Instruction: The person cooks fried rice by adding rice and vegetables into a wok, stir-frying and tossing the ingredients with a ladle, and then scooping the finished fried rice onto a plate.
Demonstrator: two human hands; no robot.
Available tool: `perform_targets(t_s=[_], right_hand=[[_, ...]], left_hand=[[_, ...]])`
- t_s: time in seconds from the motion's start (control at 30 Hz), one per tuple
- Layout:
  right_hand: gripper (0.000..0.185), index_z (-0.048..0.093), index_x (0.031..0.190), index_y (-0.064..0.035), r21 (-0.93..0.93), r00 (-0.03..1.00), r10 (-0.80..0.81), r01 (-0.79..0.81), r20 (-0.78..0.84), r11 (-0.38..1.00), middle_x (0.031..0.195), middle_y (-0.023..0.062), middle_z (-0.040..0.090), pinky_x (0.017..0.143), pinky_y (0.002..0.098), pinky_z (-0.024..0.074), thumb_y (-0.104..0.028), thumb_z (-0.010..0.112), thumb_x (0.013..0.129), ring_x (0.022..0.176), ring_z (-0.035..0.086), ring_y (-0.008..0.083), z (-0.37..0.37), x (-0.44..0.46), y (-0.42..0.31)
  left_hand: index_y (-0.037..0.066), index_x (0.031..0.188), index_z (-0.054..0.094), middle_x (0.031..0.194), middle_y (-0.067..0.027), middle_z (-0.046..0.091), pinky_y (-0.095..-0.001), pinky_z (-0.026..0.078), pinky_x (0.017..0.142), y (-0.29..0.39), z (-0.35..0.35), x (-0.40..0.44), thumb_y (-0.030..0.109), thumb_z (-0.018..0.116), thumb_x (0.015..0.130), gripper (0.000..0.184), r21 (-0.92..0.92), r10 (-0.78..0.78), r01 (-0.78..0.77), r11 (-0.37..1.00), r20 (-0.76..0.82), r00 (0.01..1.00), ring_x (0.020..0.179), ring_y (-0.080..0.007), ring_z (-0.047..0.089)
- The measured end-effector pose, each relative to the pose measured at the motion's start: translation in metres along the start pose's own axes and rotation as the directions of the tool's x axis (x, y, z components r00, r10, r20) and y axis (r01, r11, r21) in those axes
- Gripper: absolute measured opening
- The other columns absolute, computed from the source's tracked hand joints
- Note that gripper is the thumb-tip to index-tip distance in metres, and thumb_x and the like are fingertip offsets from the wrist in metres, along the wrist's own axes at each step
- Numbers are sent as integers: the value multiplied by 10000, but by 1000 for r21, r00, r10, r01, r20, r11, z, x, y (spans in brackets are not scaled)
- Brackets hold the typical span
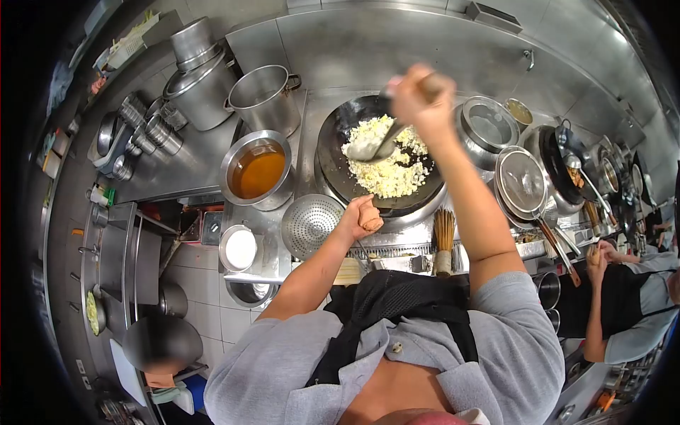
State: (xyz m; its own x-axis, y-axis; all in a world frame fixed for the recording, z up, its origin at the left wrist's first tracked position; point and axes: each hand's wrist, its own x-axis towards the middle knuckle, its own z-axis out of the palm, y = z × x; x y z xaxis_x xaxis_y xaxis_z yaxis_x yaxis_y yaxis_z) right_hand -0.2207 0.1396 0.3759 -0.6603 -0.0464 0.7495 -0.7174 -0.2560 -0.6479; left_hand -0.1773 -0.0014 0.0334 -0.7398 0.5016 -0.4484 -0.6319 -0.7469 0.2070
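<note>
A black wok (340, 120) sits on the stove in front of me, with fried rice (393, 177) mixed with yellow bits spread inside. My right hand (425, 103), blurred by motion, is wrapped round the handle of a ladle (370, 149). The ladle's bowl is down among the rice, left of the wok's middle. At the near rim of the wok, my left hand (358, 218) is closed on a brownish folded cloth (370, 217). The wok's handle, if one is there, is hidden under the cloth.
Left of the wok stand a pot of amber liquid (257, 175), a perforated skimmer (312, 225) and a bowl of white stuff (239, 248). A bamboo brush (443, 244) and strainers (521, 181) are on the right. A co-worker (623, 290) stands further right.
</note>
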Motion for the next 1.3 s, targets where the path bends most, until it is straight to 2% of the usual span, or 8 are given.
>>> perform_targets(t_s=[0.1, 0.33, 0.5, 0.9, 1.13, 1.23, 1.27, 1.3], right_hand=[[314, 472, 613, -96, -139, 995, 88, -82, 37, 987, 548, -56, 467, 467, 227, 339, -44, 656, 862, 496, 437, 35, -44, -17, 107], [284, 487, 671, -96, 36, 972, 235, -236, 27, 971, 518, -43, 477, 381, 226, 267, -86, 639, 911, 403, 410, 46, -80, 41, -8], [312, 461, 643, -103, -34, 989, 148, -148, -2, 988, 516, -38, 485, 389, 232, 353, -91, 649, 891, 437, 469, 67, -85, 5, 105], [297, 453, 693, -98, -111, 972, 216, -225, -91, 968, 509, -13, 451, 370, 246, 340, -98, 674, 892, 388, 423, 75, -1, 3, 12], [299, 439, 694, -127, 27, 937, 344, -343, -55, 939, 514, -39, 404, 376, 260, 267, -76, 667, 880, 388, 342, 74, -9, 45, -70], [271, 459, 716, -118, -68, 932, 358, -362, -63, 930, 521, -37, 422, 373, 259, 277, -69, 676, 871, 394, 362, 72, 22, 35, -73], [257, 469, 727, -111, -117, 921, 372, -384, -111, 916, 525, -36, 434, 372, 259, 282, -60, 679, 866, 396, 374, 72, 30, 23, -63], [241, 480, 742, -93, -124, 942, 317, -330, -109, 936, 526, -26, 443, 366, 260, 290, -45, 684, 862, 396, 384, 73, 27, 6, -21]], left_hand=[[119, 843, 506, 716, -115, 558, -410, 463, 474, -3, 7, 4, 65, 694, 804, 200, 53, 0, 4, 999, -88, 996, 566, -264, 546], [163, 941, 557, 882, -126, 629, -525, 588, 679, -14, 2, 5, 106, 614, 802, 161, 237, 181, -126, 963, -226, 957, 859, -312, 667], [146, 928, 559, 846, -130, 626, -482, 588, 636, -16, -5, 9, 115, 608, 812, 129, 286, 171, -105, 952, -215, 962, 745, -276, 650], [120, 836, 527, 732, -100, 602, -388, 392, 408, -56, -15, -49, 118, 598, 861, 76, 109, 179, -177, 978, -8, 984, 517, -214, 509], [80, 841, 602, 742, -44, 607, -332, 520, 573, -110, -35, -148, 135, 524, 897, 110, 329, 179, -116, 937, -169, 969, 625, -177, 609], [137, 685, 442, 611, -9, 475, -344, 398, 489, -74, 17, -115, 160, 514, 918, 244, 92, 200, -194, 977, -58, 978, 470, -178, 430], [115, 844, 530, 712, -48, 574, -392, 505, 568, -50, -23, -65, 173, 602, 883, 100, 26, 60, -76, 997, 376, 925, 600, -198, 566], [102, 809, 527, 721, -46, 585, -390, 506, 562, -47, 15, -70, 178, 633, 866, 142, 33, 146, -146, 989, 12, 989, 561, -203, 543]])
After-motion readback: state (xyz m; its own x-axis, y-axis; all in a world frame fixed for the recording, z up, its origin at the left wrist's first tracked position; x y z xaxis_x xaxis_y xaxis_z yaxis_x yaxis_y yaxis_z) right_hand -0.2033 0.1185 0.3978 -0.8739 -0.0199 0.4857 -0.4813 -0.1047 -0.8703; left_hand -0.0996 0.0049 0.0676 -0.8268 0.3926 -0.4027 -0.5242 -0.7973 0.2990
